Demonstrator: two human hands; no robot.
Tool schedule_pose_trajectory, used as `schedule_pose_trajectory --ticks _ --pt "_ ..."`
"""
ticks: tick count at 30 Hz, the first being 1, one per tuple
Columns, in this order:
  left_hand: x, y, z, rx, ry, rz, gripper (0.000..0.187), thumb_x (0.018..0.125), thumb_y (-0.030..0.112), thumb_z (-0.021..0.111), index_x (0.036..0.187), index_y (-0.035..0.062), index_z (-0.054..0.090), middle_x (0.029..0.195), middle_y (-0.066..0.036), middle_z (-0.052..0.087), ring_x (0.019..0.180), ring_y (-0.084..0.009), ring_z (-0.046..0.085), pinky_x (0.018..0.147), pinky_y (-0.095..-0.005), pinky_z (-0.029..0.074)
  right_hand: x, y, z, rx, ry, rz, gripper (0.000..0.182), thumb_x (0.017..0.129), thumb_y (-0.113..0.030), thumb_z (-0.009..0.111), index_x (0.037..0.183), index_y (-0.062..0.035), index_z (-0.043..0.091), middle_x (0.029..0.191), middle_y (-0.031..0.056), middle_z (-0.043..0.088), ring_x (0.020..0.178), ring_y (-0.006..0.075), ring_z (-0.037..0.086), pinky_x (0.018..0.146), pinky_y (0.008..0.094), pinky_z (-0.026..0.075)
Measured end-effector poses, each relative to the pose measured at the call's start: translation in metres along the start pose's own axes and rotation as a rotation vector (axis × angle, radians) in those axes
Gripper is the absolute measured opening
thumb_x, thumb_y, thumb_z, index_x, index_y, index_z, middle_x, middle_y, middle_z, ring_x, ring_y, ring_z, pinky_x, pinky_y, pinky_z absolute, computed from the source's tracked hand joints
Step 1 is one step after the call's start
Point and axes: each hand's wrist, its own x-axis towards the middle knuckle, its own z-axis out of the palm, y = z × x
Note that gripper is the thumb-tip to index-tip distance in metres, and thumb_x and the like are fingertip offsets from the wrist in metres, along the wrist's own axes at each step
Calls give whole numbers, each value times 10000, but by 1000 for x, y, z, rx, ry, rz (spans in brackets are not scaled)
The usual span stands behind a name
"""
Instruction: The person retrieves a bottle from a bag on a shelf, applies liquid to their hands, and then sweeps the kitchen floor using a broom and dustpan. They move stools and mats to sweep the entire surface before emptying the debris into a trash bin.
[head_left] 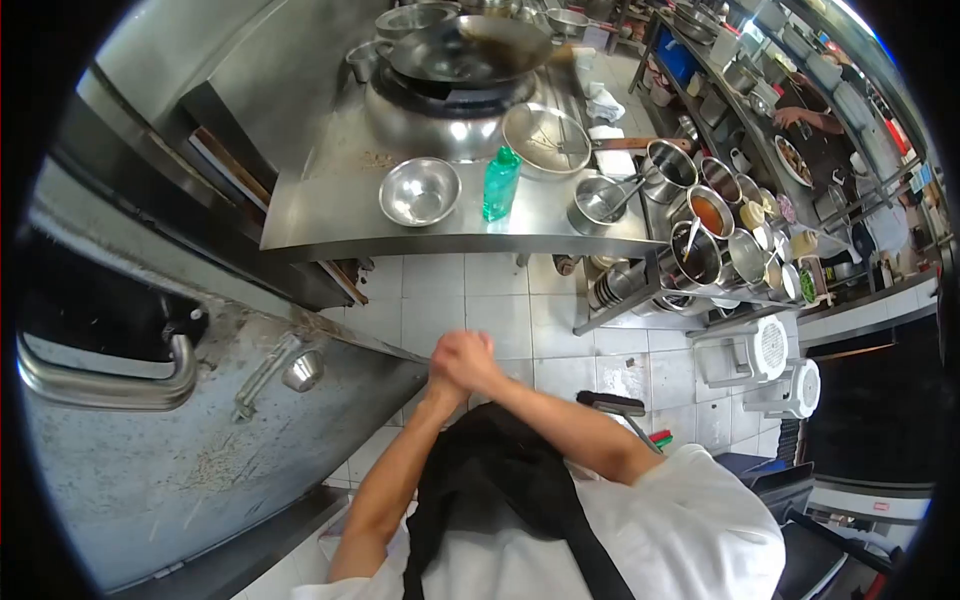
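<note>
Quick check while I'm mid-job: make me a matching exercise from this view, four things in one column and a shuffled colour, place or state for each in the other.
Column one:
1. The wearer's hands
2. Bottle
3. Wok
4. Stools

Column two:
A. White, standing on the tiled floor
B. Resting over the round burner
C. Clasped together
D. Green, upright on the counter

Pairs: 1-C, 2-D, 3-B, 4-A

White stools [771, 349] are set well right of the hands [463, 362]; a wok [445, 62] is placed far ahead of them.
</note>
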Motion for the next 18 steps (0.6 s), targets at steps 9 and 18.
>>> schedule_pose_trajectory --ticks 9,18 --pt "28 48 -42 -421 -3 -262 252 787 -51 478 981 -16 635 941 -154 674 819 -308 668 760 -361 537 122 -7 -190 289 876 -158 818 744 -166 754 1409 -3 306 1358 244 424 1264 385 418 1055 432 350" --pt "61 68 -72 -449 161 -321 276 835 -48 509 1084 -1 620 953 -128 672 815 -243 678 737 -326 536 217 22 -184 225 860 -114 1000 643 -165 789 1450 -25 215 1363 235 435 1272 364 441 1062 424 352"
